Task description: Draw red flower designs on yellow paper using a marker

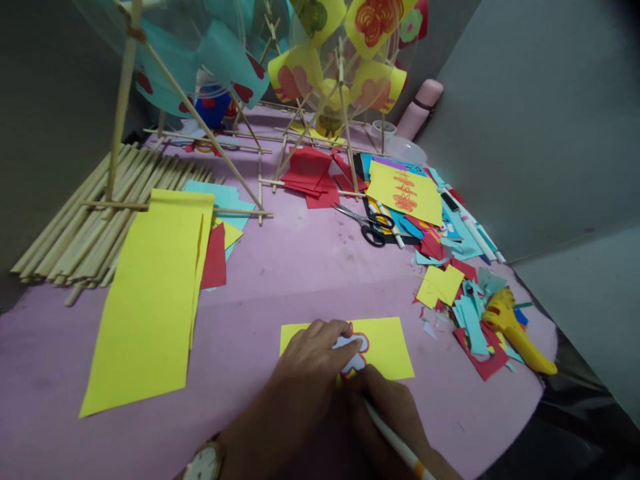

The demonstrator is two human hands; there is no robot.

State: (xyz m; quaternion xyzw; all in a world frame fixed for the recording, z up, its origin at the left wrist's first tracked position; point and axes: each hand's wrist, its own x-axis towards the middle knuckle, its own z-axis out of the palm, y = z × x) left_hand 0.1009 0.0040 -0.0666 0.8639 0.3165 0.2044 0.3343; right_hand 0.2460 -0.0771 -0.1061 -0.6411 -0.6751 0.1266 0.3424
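A white butterfly-shaped paper cutout (354,361) lies on a yellow paper rectangle (391,347) at the near middle of the table. With its fingers stretched flat, my left hand (311,360) presses the cutout and the left part of the paper down. My right hand (387,403) is closed around a white marker (397,441) with an orange band, its tip at the cutout's lower edge and hidden by the fingers. A red-orange line runs round much of the cutout's edge.
Left are long yellow sheets (150,307) and a pile of wooden sticks (75,233). Black-handled scissors (373,230), paper scraps (470,313) and a yellow glue gun (520,337) lie right. Stick frames with decorated wheels (345,73) stand behind, near a pink bottle (420,110).
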